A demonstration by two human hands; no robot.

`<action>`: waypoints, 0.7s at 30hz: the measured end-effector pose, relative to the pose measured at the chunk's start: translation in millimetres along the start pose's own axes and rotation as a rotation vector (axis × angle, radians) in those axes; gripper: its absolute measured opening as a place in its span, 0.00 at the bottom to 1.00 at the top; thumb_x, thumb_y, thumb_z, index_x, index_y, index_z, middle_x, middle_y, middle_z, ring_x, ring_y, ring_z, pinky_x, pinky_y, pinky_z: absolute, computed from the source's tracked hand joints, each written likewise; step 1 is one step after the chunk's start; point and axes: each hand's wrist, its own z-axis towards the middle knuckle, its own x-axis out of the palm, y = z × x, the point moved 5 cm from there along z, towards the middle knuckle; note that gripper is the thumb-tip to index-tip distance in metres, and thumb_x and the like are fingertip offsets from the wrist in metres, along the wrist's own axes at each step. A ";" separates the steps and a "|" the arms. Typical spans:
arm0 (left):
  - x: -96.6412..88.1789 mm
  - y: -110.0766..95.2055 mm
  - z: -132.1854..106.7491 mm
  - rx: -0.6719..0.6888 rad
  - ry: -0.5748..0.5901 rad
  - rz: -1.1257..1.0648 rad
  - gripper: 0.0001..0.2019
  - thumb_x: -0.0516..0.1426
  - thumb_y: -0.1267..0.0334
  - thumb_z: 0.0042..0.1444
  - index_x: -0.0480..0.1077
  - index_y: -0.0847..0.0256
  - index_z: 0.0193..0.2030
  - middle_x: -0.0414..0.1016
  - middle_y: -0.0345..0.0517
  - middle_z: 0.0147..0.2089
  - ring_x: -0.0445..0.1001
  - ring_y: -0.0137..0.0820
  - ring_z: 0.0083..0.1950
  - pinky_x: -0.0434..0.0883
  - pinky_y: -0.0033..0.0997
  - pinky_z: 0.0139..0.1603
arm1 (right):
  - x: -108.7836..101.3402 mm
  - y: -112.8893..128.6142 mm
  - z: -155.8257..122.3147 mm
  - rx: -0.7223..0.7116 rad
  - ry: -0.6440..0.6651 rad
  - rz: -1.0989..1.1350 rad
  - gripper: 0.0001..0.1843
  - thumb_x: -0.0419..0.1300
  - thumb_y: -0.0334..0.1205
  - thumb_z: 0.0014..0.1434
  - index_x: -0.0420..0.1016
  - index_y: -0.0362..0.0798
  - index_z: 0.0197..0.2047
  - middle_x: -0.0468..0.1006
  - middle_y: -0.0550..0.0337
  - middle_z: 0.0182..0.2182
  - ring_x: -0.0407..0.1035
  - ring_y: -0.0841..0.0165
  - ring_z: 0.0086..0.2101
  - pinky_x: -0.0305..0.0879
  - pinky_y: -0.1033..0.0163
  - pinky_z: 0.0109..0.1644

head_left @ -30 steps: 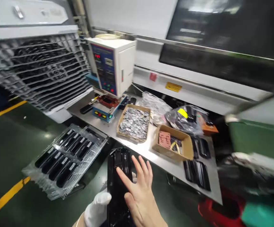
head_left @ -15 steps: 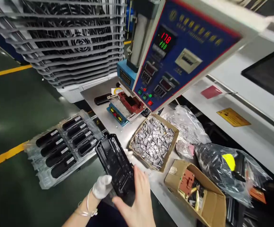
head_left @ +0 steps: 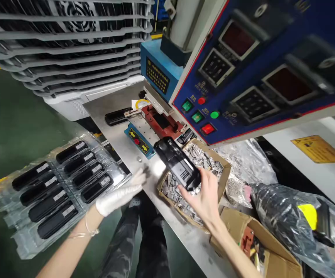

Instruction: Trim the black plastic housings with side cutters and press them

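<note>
With the right hand (head_left: pixel 203 199) I pinch the shell (head_left: pixel 176 162) by its near end above the box (head_left: pixel 226 175); its long axis slants away leftward, far end towards the jig (head_left: pixel 153 117). It's out of the jig; eight others (head_left: pixel 93 191) lie trayed, whether finished I can't tell. The gloved left hand (head_left: pixel 121 195) is empty, fingers extended.

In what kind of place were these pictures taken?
Probably a factory workstation: a blue control panel, a carton of small metallic parts, and a clear plastic tray of black housings.
</note>
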 end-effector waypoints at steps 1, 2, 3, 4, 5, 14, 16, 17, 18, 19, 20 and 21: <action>-20.1 -11.7 6.0 -0.011 -0.102 0.077 0.48 0.67 0.45 0.57 0.49 0.46 0.79 0.39 0.45 0.83 0.41 0.44 0.82 0.48 0.51 0.82 | 7.9 -10.1 15.2 -0.015 -0.028 -0.046 0.39 0.57 0.68 0.62 0.67 0.43 0.60 0.73 0.42 0.45 0.69 0.47 0.45 0.70 0.37 0.49; -42.4 -24.3 13.4 -0.013 -0.235 0.147 0.48 0.66 0.49 0.59 0.44 0.46 0.80 0.37 0.42 0.83 0.39 0.41 0.83 0.44 0.48 0.82 | 16.2 -18.8 29.8 -0.022 -0.051 -0.087 0.39 0.57 0.69 0.62 0.68 0.42 0.59 0.73 0.41 0.44 0.69 0.47 0.44 0.69 0.36 0.49; -64.3 -37.7 22.5 -0.002 -0.363 0.222 0.48 0.64 0.51 0.61 0.41 0.49 0.81 0.36 0.41 0.83 0.37 0.39 0.83 0.39 0.47 0.83 | 24.8 -26.2 43.6 -0.018 -0.068 -0.119 0.41 0.56 0.70 0.61 0.69 0.41 0.58 0.74 0.40 0.43 0.69 0.46 0.44 0.69 0.36 0.50; -83.5 -51.1 34.2 0.023 -0.450 0.290 0.48 0.63 0.55 0.60 0.42 0.53 0.81 0.37 0.42 0.83 0.38 0.39 0.83 0.39 0.45 0.83 | 33.6 -32.2 56.4 -0.003 -0.075 -0.142 0.42 0.56 0.71 0.60 0.70 0.40 0.57 0.74 0.39 0.43 0.69 0.45 0.45 0.68 0.36 0.50; -100.7 -64.2 47.8 0.058 -0.526 0.359 0.47 0.61 0.61 0.59 0.43 0.55 0.81 0.39 0.41 0.83 0.39 0.38 0.83 0.40 0.40 0.82 | 42.3 -36.9 68.1 0.022 -0.073 -0.154 0.44 0.55 0.72 0.59 0.71 0.39 0.58 0.75 0.38 0.43 0.69 0.43 0.46 0.68 0.35 0.51; -167.6 -122.6 157.7 0.106 -0.694 0.705 0.45 0.60 0.83 0.53 0.55 0.60 0.77 0.53 0.57 0.79 0.55 0.47 0.78 0.52 0.55 0.80 | 92.1 -41.9 141.7 0.097 -0.051 -0.158 0.53 0.49 0.81 0.56 0.68 0.39 0.60 0.73 0.26 0.57 0.69 0.35 0.55 0.65 0.30 0.59; -175.1 -124.2 168.3 0.106 -0.677 0.721 0.40 0.61 0.83 0.54 0.61 0.60 0.73 0.56 0.57 0.78 0.56 0.47 0.78 0.54 0.56 0.79 | 99.6 -42.1 152.8 0.060 -0.060 -0.131 0.53 0.48 0.82 0.56 0.67 0.40 0.61 0.71 0.26 0.60 0.67 0.34 0.58 0.64 0.29 0.60; -179.5 -123.8 172.5 0.099 -0.674 0.728 0.38 0.62 0.82 0.54 0.63 0.60 0.72 0.58 0.57 0.77 0.57 0.48 0.77 0.54 0.57 0.78 | 103.8 -42.6 157.6 0.046 -0.055 -0.125 0.54 0.48 0.83 0.56 0.67 0.40 0.61 0.70 0.25 0.60 0.66 0.33 0.59 0.64 0.29 0.61; -184.2 -122.9 176.2 0.091 -0.674 0.735 0.37 0.63 0.81 0.55 0.65 0.60 0.71 0.60 0.57 0.76 0.58 0.49 0.77 0.55 0.59 0.78 | 108.1 -43.4 161.7 0.040 -0.046 -0.123 0.55 0.49 0.83 0.54 0.67 0.40 0.61 0.70 0.25 0.60 0.66 0.33 0.59 0.64 0.28 0.61; -188.8 -121.8 179.5 0.086 -0.675 0.740 0.35 0.64 0.80 0.55 0.66 0.60 0.70 0.62 0.57 0.75 0.59 0.50 0.76 0.56 0.61 0.77 | 112.5 -44.4 165.2 0.040 -0.036 -0.124 0.57 0.49 0.84 0.53 0.66 0.39 0.62 0.71 0.25 0.60 0.67 0.32 0.59 0.64 0.28 0.61; -193.1 -120.5 182.5 0.084 -0.675 0.742 0.34 0.64 0.79 0.56 0.66 0.60 0.70 0.63 0.56 0.74 0.61 0.50 0.75 0.57 0.62 0.77 | 116.9 -45.4 168.3 0.041 -0.026 -0.124 0.58 0.50 0.85 0.52 0.66 0.39 0.62 0.71 0.25 0.59 0.67 0.33 0.58 0.65 0.28 0.60; -196.9 -119.2 185.1 0.086 -0.672 0.741 0.33 0.64 0.78 0.57 0.67 0.60 0.69 0.65 0.56 0.72 0.62 0.50 0.74 0.58 0.62 0.76 | 121.1 -46.1 171.0 0.041 -0.018 -0.121 0.59 0.49 0.86 0.51 0.66 0.39 0.62 0.72 0.26 0.58 0.68 0.33 0.57 0.65 0.28 0.60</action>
